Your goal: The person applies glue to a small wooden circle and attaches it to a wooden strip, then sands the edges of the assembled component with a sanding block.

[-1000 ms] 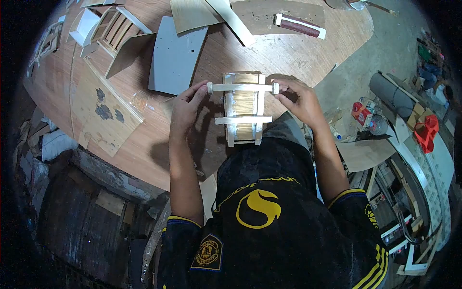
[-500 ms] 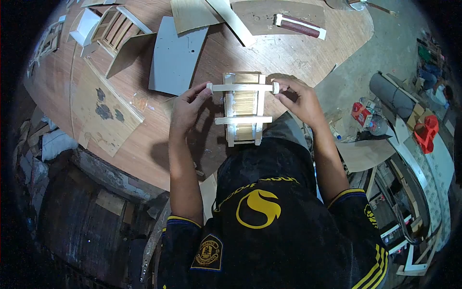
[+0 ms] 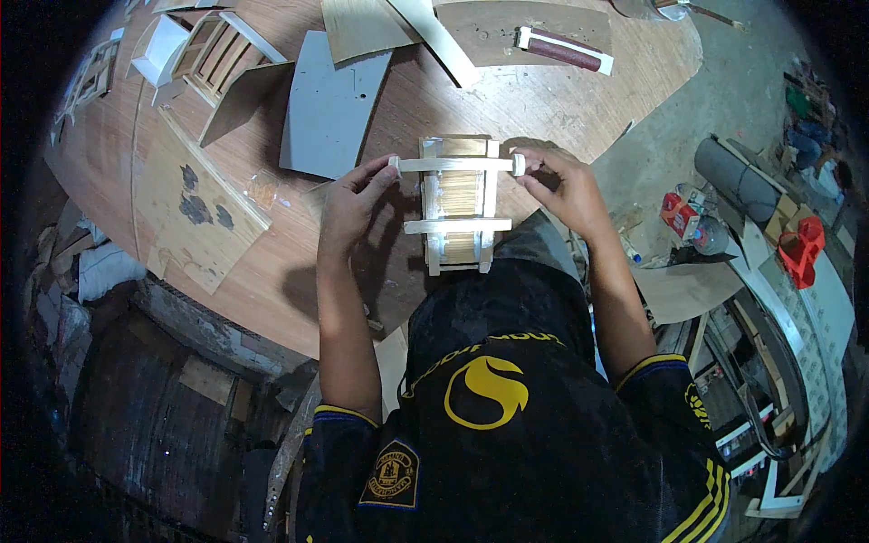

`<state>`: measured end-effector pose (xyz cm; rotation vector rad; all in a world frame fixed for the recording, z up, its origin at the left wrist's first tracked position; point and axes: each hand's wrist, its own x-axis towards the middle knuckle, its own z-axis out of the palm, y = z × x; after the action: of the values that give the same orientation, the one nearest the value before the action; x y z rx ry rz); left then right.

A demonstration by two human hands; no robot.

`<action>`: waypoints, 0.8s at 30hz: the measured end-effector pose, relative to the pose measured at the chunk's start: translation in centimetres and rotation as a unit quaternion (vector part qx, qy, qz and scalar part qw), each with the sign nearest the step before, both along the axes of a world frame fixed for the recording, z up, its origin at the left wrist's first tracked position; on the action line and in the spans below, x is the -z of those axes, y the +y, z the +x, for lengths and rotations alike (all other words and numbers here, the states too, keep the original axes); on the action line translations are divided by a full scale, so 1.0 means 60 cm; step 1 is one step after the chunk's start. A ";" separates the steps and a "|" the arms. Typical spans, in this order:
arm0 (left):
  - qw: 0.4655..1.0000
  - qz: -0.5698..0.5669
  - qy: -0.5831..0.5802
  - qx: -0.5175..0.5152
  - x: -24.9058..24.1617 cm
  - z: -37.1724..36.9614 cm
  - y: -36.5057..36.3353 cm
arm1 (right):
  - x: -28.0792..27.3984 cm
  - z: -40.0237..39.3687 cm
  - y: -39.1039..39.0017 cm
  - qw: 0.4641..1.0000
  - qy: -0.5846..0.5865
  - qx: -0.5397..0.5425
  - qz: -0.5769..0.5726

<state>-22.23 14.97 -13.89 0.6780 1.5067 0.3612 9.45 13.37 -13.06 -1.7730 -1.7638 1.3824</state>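
Note:
A small wooden frame (image 3: 461, 196) with slatted, light-coloured filling lies before me at the table's edge. Two crosspieces span it: an upper wooden strip (image 3: 457, 165) with a small block at each end, and a lower wooden strip (image 3: 458, 225). My left hand (image 3: 360, 195) pinches the upper strip's left end block between thumb and fingers. At the opposite end, my right hand (image 3: 563, 185) has thumb and fingers closed about the right end block (image 3: 518, 165). Nothing touches the lower strip from above.
On the round wooden table (image 3: 534, 118) lie a grey board (image 3: 330, 109), a stained plywood piece (image 3: 195, 204) and a dark red sanding block (image 3: 566, 50). Slatted wooden pieces (image 3: 231, 59) stand at upper left. Offcuts, a rolled grey sheet (image 3: 738, 176) and a red object (image 3: 801, 252) lie at right.

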 end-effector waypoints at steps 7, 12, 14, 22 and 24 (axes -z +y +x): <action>1.000 -0.007 -0.014 -0.001 0.004 -0.003 -0.002 | -0.002 -0.003 0.001 1.000 0.001 0.001 0.000; 1.000 -0.005 0.011 0.009 0.003 -0.003 0.000 | -0.002 -0.006 0.003 1.000 0.021 0.012 0.018; 1.000 -0.007 0.007 0.002 0.006 -0.003 -0.003 | -0.005 -0.007 0.003 0.999 0.025 0.012 0.015; 1.000 -0.011 0.012 0.012 0.007 -0.004 -0.001 | -0.017 -0.011 0.012 1.000 0.016 0.007 0.010; 1.000 -0.011 0.011 -0.001 0.003 -0.001 -0.001 | -0.013 -0.008 0.011 1.000 0.021 0.005 -0.013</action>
<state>-22.32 14.91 -14.06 0.6653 1.5305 0.3386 9.00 14.00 -12.31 -1.7490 -1.7219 1.4339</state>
